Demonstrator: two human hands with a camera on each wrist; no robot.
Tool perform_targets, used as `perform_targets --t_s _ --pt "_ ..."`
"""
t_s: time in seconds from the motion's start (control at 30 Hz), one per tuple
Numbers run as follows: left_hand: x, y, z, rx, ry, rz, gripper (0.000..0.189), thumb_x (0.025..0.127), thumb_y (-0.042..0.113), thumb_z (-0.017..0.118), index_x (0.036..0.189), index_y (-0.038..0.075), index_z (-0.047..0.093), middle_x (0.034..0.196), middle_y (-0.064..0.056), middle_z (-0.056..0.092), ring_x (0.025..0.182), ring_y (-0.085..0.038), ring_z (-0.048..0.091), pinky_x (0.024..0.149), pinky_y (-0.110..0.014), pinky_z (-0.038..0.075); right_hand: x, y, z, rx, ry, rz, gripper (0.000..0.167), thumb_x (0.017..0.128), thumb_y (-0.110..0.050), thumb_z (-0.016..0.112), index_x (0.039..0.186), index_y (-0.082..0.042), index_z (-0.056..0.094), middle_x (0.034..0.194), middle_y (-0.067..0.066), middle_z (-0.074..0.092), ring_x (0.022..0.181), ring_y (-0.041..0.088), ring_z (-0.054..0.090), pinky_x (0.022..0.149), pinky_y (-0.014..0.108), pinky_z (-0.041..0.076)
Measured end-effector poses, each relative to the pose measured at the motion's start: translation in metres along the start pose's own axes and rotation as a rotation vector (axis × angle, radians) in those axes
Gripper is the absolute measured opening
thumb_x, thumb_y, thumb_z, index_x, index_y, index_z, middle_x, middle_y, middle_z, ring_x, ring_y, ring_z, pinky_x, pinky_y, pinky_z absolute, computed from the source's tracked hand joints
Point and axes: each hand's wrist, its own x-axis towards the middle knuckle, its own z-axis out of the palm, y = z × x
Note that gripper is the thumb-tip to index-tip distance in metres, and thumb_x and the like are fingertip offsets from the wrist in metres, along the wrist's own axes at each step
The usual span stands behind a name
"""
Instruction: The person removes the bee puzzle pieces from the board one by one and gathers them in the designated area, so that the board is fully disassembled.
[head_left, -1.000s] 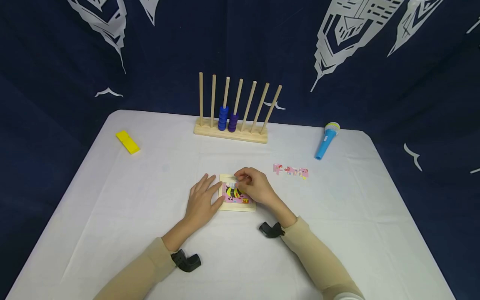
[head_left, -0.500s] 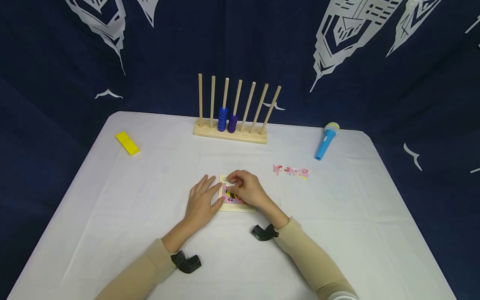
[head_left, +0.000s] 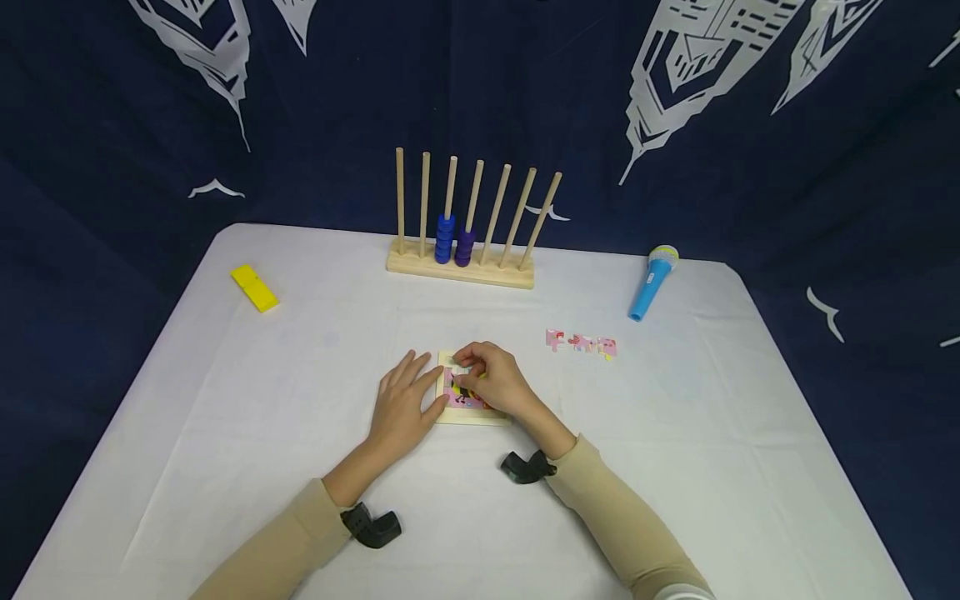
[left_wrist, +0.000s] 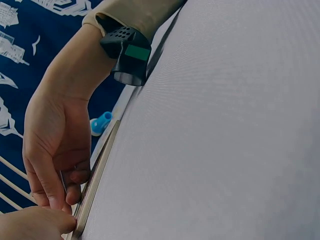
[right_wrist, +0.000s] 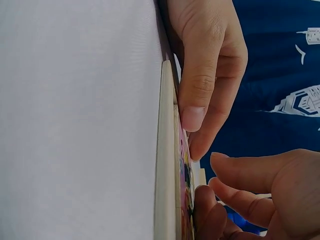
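A square jigsaw puzzle (head_left: 454, 400) with a bee picture lies in a pale wooden frame (head_left: 472, 419) at the middle of the table. My left hand (head_left: 402, 408) rests at the frame's left side, fingers spread and thumb on its edge. Over the upper part of the puzzle is my right hand (head_left: 495, 379), its thumb and fingers curled together in a pinch. A thin edge, seemingly a puzzle piece (left_wrist: 63, 182), shows between them in the left wrist view; the fingers hide most of it. In the right wrist view the puzzle appears nearly edge-on.
Several loose pink puzzle pieces (head_left: 582, 342) lie to the right of the frame. Behind stands a wooden peg rack (head_left: 461, 272) with blue and purple rings. A yellow block (head_left: 255, 288) lies at the back left, a blue toy microphone (head_left: 651, 284) at the back right.
My right hand has shifted slightly left over the puzzle, then stayed nearly still for the last half second. My left hand has kept its place on the frame.
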Motion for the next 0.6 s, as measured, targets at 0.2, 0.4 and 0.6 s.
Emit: perform_targets --t_s 0.2,0.4,0.6 --pt "-0.0001 0.0007 0.0 0.0 0.004 0.004 0.042 0.088 0.022 0.071 0.125 0.001 0.065 0.141 -0.022 0.052 0.14 -0.041 0.037 0.11 -0.059 0.031 0.0002 0.0016 0.0009 -0.011 -0.002 -0.002 0.023 0.083 -0.009 0.076 0.104 -0.004 0.07 0.095 0.009 0.065 0.073 0.012 0.055 0.066 0.023 0.045" --pt "-0.0007 0.0007 0.0003 0.001 0.003 0.005 0.042 0.088 0.023 0.071 0.125 0.002 0.065 0.142 -0.021 0.052 0.141 -0.04 0.037 0.11 -0.058 0.031 0.0007 0.0036 0.0027 -0.043 -0.006 -0.013 0.022 0.081 -0.006 0.076 0.102 -0.003 0.07 0.092 0.009 0.063 0.071 0.011 0.055 0.064 0.022 0.044" --pt "-0.0003 0.0 0.0003 0.005 0.005 0.001 0.042 0.089 0.023 0.071 0.125 0.003 0.065 0.142 -0.02 0.052 0.141 -0.039 0.037 0.11 -0.058 0.031 0.0015 0.0047 0.005 -0.091 0.004 -0.015 0.022 0.079 -0.004 0.077 0.1 -0.003 0.071 0.089 0.007 0.06 0.071 0.01 0.055 0.068 0.022 0.044"
